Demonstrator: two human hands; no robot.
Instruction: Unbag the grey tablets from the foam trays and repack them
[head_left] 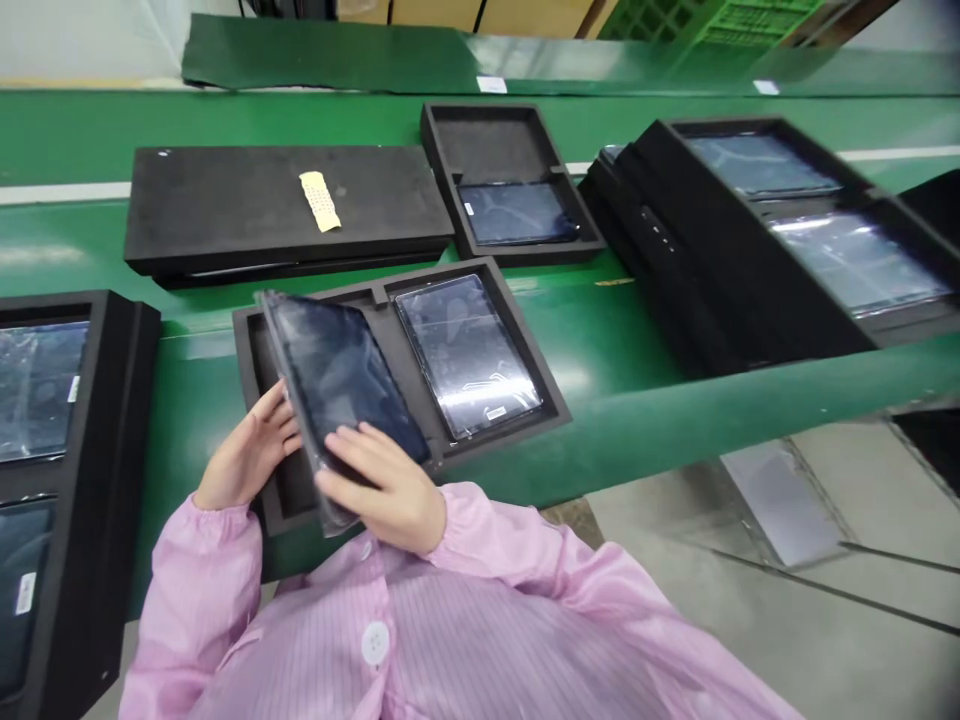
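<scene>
A dark tablet (341, 365) in clear film is lifted at a tilt above the left compartment of a black foam tray (555, 405). My left hand (251, 450) has its curled fingers at the tablet's left edge, the fingertips partly hidden by it. Across the lower part of the screen lie the fingers of my right hand (390, 490), gripping the near edge; its thumb is hidden. A second tablet (469, 355), filmed and with a small white label, lies flat in the tray's right compartment.
Behind is a closed black foam box (225, 205) with a yellow paper strip (320, 202), beside another tray (442, 150) holding one tablet. Stacked trays with tablets stand at right (705, 250) and left (97, 400). All rest on a green work surface (622, 330).
</scene>
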